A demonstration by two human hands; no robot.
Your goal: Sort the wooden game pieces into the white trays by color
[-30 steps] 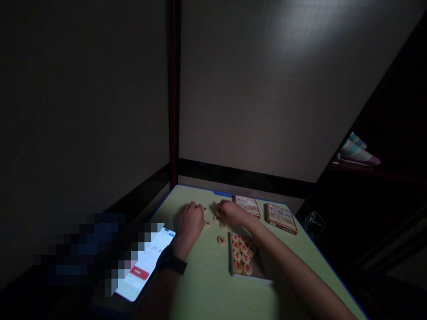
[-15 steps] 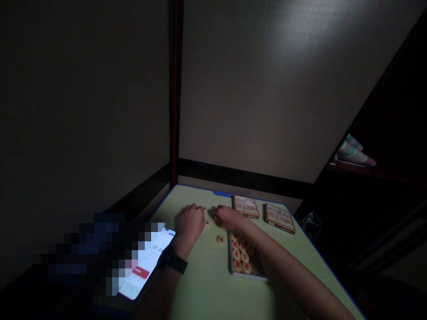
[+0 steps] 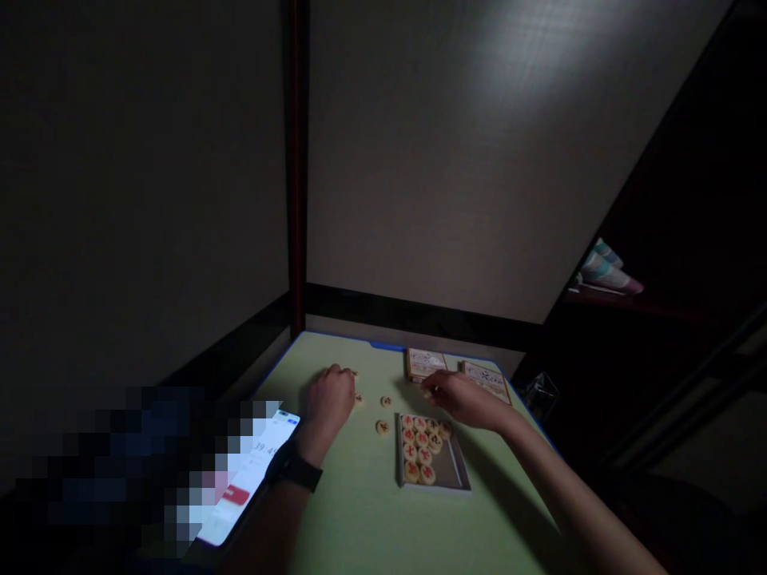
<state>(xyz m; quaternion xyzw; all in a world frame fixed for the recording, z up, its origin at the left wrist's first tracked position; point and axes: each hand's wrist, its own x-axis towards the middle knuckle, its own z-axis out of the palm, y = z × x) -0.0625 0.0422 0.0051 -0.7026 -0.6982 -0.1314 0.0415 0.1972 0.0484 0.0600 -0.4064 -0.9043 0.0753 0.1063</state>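
Observation:
My right hand (image 3: 459,397) is above the far edge of the open box tray (image 3: 447,471), its fingertips pinched on a pale round Chinese chess piece (image 3: 427,393). In the tray lie several chess pieces (image 3: 423,438), marked in red and in dark; its lower right part shows bare bottom. My left hand (image 3: 331,398) rests on the table with curled fingers; what they hold, if anything, is hidden. Close to its fingers is a loose piece (image 3: 358,398), with another piece partly behind them. Two more, an upper piece (image 3: 387,402) and a lower piece (image 3: 382,427), lie left of the tray.
Two flat printed boxes, a left box (image 3: 427,363) and a right box (image 3: 488,382), lie at the table's far side. A lit phone (image 3: 248,479) stands at the left edge of the green table (image 3: 353,511). A wall rises behind.
My right hand has moved right, from among the loose pieces to above the tray's far edge, carrying a chess piece. My left hand stays by the loose pieces. The view has shifted slightly.

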